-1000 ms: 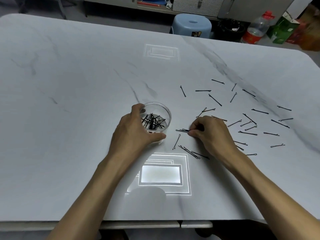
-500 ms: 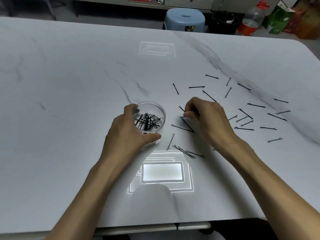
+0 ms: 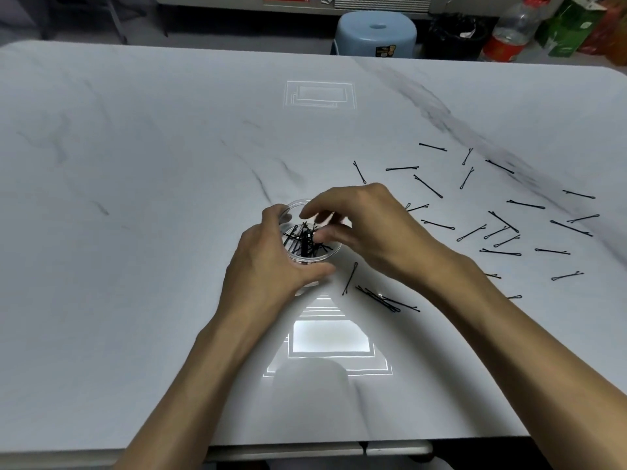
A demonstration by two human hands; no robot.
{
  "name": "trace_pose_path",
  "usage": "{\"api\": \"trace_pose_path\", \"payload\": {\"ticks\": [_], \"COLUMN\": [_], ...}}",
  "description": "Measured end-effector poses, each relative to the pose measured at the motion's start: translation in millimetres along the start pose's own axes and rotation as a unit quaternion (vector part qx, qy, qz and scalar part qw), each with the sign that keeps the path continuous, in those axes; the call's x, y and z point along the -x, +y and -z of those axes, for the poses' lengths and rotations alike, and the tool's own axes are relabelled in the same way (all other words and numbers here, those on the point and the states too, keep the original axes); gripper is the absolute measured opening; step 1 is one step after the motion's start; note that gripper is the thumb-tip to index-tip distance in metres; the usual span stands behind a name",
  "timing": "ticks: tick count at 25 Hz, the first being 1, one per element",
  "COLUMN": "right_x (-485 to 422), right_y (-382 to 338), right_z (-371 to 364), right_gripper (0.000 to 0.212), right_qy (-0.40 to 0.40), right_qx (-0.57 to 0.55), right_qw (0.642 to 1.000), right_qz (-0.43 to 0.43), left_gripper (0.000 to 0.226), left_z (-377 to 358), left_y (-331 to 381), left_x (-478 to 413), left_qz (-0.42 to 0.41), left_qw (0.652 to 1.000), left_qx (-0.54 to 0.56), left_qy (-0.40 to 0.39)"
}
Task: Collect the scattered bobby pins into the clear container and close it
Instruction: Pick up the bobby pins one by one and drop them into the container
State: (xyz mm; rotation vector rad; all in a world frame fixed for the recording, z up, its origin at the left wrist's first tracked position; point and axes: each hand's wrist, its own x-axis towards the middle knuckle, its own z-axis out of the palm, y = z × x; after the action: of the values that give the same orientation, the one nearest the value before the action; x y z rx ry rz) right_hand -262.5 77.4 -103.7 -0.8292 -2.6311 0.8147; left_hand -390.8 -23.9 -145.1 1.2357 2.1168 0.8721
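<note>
I see a white marble-look table (image 3: 135,164) with grey veins and bright rectangular light reflections (image 3: 330,337). Beyond its far edge stand a pale blue plastic stool (image 3: 376,33), a black bin (image 3: 456,37), a clear bottle (image 3: 509,32) and a green carton (image 3: 570,27) on grey floor.

table: big white marble-look top (image 3: 142,205) with grey veins, one darker streak running diagonally on the right side
reflections: bright rectangular ceiling light glare on the near edge of the table (image 3: 330,337), a fainter one further back (image 3: 320,96)
stool: light blue plastic stool (image 3: 376,32) on the floor just past the far edge
bin: black one (image 3: 456,35) beside the stool
bottle: clear plastic bottle (image 3: 510,30) with a red label, right of the bin
carton: green box (image 3: 570,27), far right corner
</note>
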Motion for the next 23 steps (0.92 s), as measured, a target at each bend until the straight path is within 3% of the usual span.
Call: {"api": "trace_pose_path", "payload": {"ticks": [3,5,8,10,12,15,17,23], "right_x": [18,33,54,62,60,51,48,48], "right_y": [11,24,48,57,57,51,49,53], "right_z": [8,13,14,9,1,-9,-14,-26], "right_gripper": [0.024,0.022,0.043,0.054,0.046,0.014,0.003,0.021], "right_qy": [0.089,0.126,0.029,-0.006,0.03,0.088,0.092,0.027], "right_qx": [-0.072,-0.086,0.007,0.046,0.065,0.085,0.14,0.312], "right_qw": [0.993,0.986,0.975,0.96,0.96,0.961,0.958,0.939], "right_qz": [-0.017,-0.074,-0.222,-0.276,-0.272,-0.249,-0.232,-0.141], "left_gripper": [0.09,0.09,0.09,0.09,0.089,0.09,0.09,0.089], "left_z": [0,1,0,-1,-1,-1,-1,1], "left_y": [0,0,-1,0,1,2,1,2], "left_x": [1,1,0,0,0,-1,-1,1], "left_qz": [0.002,0.005,0.007,0.008,0.009,0.012,0.012,0.015], "left_qw": [1.0,1.0,1.0,1.0,1.0,1.0,1.0,1.0], "left_qx": [0.001,0.0,0.0,0.003,0.004,0.002,0.003,0.006], "left_qy": [0.002,0.002,0.006,0.01,0.012,0.012,0.012,0.013]}}
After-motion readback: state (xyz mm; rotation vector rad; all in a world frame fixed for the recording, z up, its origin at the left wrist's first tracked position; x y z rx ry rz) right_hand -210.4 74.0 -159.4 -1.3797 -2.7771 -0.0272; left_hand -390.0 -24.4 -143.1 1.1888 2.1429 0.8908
